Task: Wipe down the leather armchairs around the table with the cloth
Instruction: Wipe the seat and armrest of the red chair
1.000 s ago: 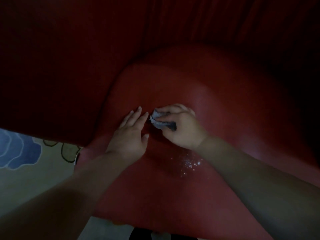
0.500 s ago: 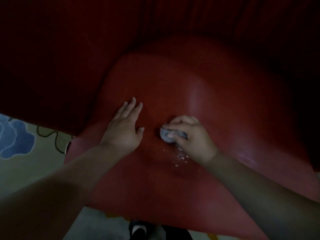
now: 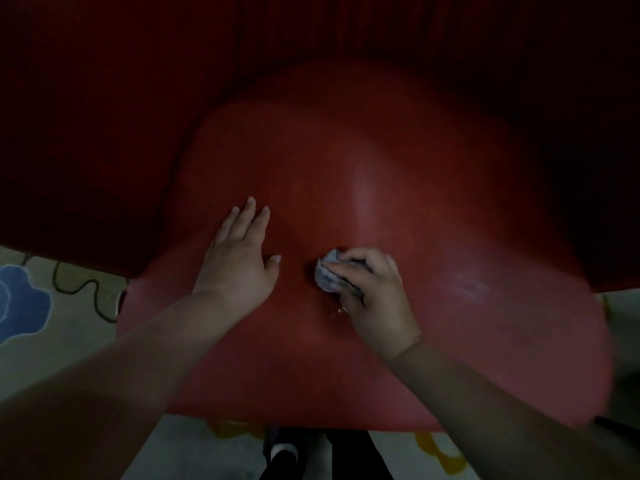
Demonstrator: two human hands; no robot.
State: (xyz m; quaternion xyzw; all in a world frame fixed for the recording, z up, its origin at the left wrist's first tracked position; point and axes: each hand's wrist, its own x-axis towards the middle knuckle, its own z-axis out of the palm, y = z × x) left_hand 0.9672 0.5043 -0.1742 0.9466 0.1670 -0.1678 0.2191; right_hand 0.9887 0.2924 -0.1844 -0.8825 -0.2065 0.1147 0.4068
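Our right hand (image 3: 372,292) grips the balled cloth (image 3: 327,275) and has dragged it down the red seat (image 3: 450,237) onto those white specks — nearly gone. Left hand (image 3: 239,261) stays open, flat.

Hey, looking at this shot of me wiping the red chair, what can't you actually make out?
All head view:
- Chair back and top: lost in darkness.
- Cloth: mostly covered by the right hand; its full shape is hidden.
- Specks by that hand: too small to identify.
- Seat under the flat left hand: covered.
- Table: out of frame.
- Rug: pattern cut by the left edge.
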